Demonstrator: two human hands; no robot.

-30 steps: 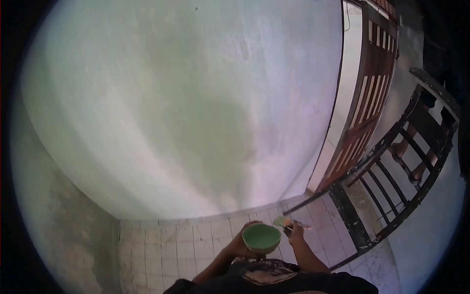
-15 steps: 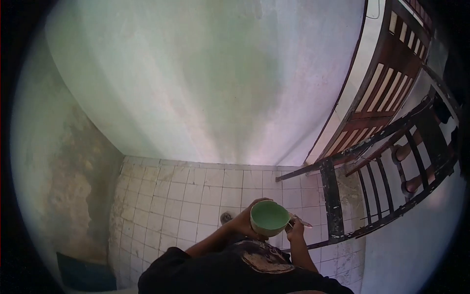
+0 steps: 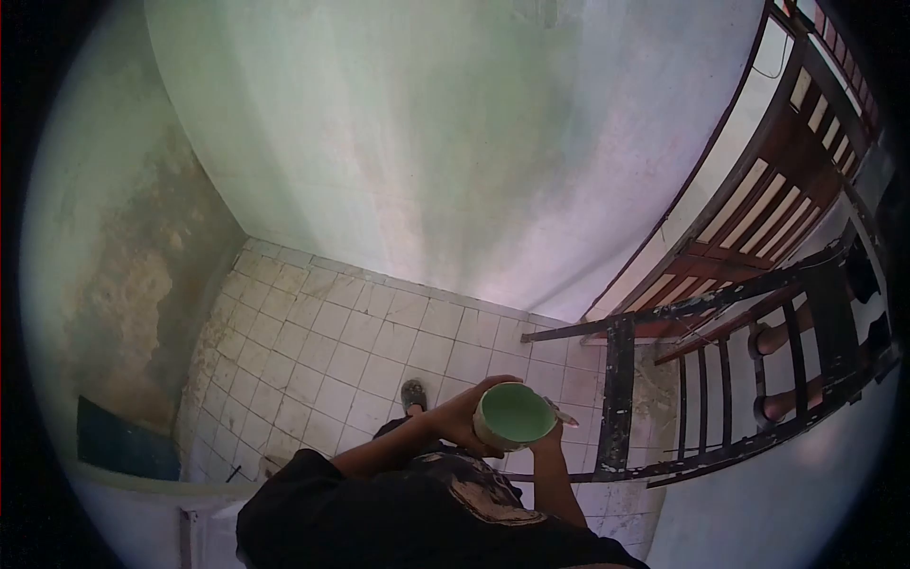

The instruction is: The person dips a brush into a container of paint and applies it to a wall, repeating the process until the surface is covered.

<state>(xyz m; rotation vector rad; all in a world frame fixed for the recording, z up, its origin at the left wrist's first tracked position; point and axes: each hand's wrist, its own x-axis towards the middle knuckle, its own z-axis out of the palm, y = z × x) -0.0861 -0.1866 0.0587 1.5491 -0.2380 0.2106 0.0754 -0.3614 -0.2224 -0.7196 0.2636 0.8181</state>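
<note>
A round bowl [image 3: 486, 417] with pale green paint [image 3: 517, 413] inside is held up in front of my dark shirt. My left hand [image 3: 462, 417] wraps round its left side, thumb near the rim and fingers underneath. On the other side, my right hand [image 3: 548, 440] is closed on a thin paintbrush [image 3: 566, 417], which pokes out past the bowl's right rim. Part of the right hand is hidden behind the bowl.
A black, paint-spattered metal ladder frame [image 3: 618, 398] with rungs leans at the right. Behind it show another person's feet [image 3: 773, 408]. A slatted brown door [image 3: 749, 209] stands beyond. My shoe [image 3: 413, 394] rests on white floor tiles [image 3: 379, 332]; a stained wall [image 3: 142, 294] is left.
The view has turned and shifted, so the wall corner and ladder sit differently. The bowl and both hands moved slightly left in view, and my right hand is closer to the bowl.
</note>
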